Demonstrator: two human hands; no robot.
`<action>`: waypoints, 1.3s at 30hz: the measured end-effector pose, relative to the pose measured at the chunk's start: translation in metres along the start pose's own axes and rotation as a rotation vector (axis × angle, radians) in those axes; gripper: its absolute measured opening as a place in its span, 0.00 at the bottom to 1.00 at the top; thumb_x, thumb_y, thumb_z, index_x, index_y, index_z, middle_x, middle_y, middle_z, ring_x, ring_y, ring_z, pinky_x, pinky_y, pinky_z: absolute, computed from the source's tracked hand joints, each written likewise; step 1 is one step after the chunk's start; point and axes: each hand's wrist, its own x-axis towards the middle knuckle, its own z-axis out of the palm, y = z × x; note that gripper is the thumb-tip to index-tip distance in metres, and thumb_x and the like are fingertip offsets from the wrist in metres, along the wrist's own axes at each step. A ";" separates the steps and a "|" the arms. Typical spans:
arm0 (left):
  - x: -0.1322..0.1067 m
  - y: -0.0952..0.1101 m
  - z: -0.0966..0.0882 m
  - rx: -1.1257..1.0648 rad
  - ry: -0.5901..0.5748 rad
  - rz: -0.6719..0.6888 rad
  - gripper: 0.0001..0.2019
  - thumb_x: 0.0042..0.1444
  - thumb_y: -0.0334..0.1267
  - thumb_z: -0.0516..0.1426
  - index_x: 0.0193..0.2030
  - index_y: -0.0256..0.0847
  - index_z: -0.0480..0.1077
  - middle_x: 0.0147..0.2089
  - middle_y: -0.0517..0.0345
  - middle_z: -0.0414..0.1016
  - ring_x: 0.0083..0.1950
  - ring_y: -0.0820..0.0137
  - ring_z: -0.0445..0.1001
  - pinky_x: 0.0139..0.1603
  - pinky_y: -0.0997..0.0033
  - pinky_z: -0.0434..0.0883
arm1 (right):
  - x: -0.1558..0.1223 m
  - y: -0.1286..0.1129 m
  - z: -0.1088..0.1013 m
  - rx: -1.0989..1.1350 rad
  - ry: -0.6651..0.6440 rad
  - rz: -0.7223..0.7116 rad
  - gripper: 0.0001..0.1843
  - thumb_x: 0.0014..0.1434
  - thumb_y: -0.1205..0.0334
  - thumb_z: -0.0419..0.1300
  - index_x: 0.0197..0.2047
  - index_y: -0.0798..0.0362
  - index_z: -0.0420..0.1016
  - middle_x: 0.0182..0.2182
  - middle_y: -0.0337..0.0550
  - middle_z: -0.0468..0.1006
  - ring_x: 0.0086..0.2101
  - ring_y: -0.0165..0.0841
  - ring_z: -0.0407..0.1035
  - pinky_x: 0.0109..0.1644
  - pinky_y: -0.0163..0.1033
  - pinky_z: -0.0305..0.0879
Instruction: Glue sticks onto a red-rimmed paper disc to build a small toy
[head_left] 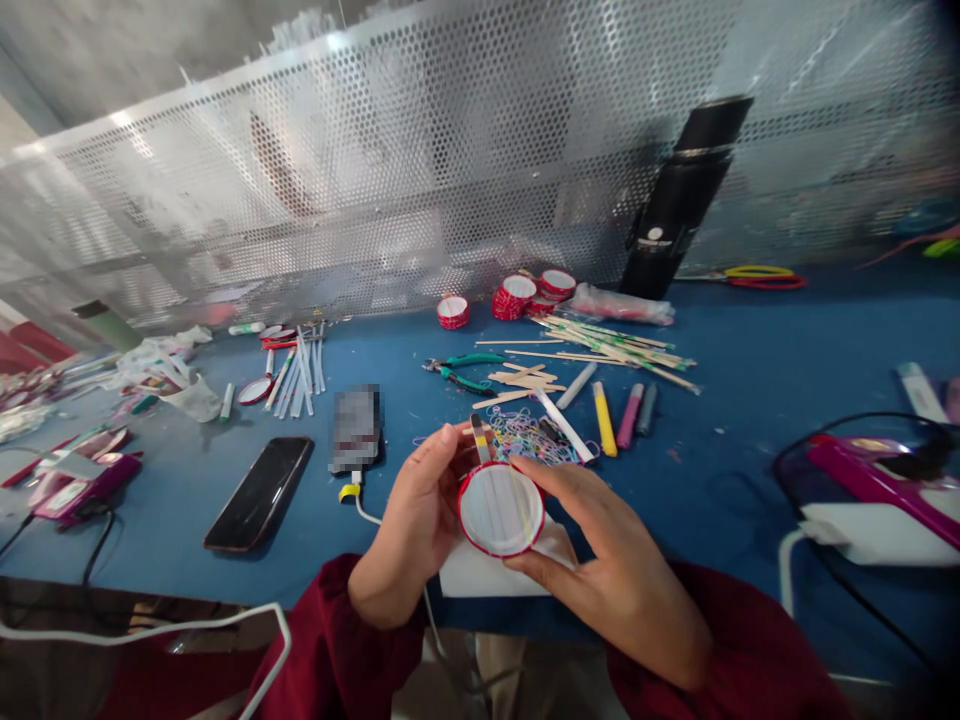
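Note:
A small round red-rimmed disc with a pale, shiny face sits between both of my hands, low in the middle of the view. My left hand curls around its left edge, thumb on top. My right hand pinches its right edge between thumb and fingers. A short stick with a yellow band stands up just behind the disc at my left fingertips. Under my hands lies a white block. A heap of small coloured rubber bands lies right behind.
On the blue table lie a black phone, green-handled pliers, wooden sticks, coloured markers, more red discs, a black cylinder and a perforated metal screen. A pink tool with cables lies at right.

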 end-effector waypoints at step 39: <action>0.003 -0.001 -0.002 0.218 0.124 0.262 0.13 0.47 0.43 0.74 0.35 0.40 0.82 0.42 0.59 0.77 0.38 0.75 0.71 0.40 0.76 0.69 | 0.001 -0.003 0.004 -0.032 -0.034 -0.020 0.29 0.68 0.48 0.64 0.67 0.46 0.63 0.50 0.48 0.82 0.48 0.44 0.76 0.54 0.53 0.70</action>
